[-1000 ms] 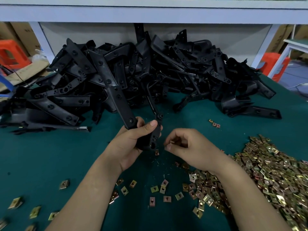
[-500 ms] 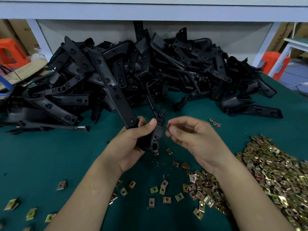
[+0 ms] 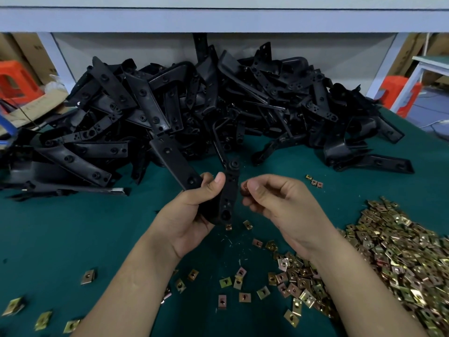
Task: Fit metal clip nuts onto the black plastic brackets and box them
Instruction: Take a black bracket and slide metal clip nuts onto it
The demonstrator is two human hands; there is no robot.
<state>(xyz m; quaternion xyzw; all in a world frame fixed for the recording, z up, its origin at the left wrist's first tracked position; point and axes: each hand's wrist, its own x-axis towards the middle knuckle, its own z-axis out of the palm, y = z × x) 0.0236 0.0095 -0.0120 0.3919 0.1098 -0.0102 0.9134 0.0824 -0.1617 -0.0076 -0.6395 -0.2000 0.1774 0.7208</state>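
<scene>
Head view: just in front of the bracket pile (image 3: 218, 105), the left hand (image 3: 192, 210) grips one bracket (image 3: 229, 190); the right hand (image 3: 279, 205) pinches a clip nut (image 3: 245, 189) beside it, unseated. With that pile large and no box visible, most of the work seemingly remains.

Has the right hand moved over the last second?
Yes. The right hand, pinching a clip nut, has moved away from the person: its fingertips were short of the three stray nuts, now level with them.
</scene>
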